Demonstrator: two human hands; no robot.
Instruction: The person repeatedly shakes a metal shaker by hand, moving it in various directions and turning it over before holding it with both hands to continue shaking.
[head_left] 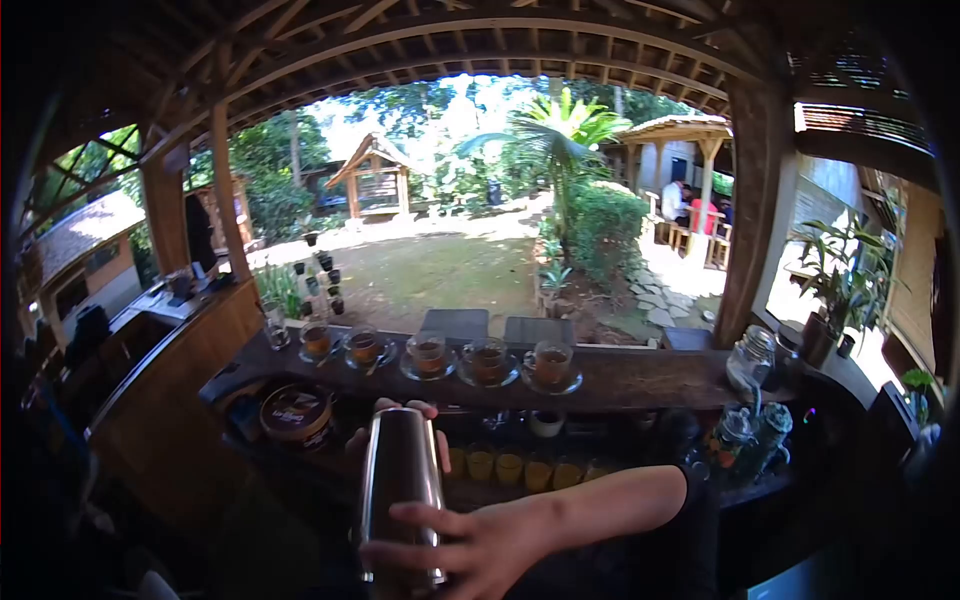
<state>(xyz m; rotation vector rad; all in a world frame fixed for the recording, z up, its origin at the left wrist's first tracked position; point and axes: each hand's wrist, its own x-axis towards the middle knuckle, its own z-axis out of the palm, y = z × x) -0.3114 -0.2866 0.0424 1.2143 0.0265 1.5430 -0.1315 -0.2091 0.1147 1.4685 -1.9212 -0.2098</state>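
A shiny metal cocktail shaker stands nearly upright between my two hands, close in front of me. My left hand wraps its upper end from behind; only its fingers show past the rim and sides. Lower down, my right hand grips the shaker's base, fingers spread across its front. Beyond the shaker, several glass cups of amber drink stand in a row on saucers along the dark wooden counter. Whatever is inside the shaker is hidden.
Several glasses of yellow drink stand on the lower shelf, near my right forearm. A round brown tub is at left. Glass jars stand at right, beside a potted plant. People sit under a distant shelter.
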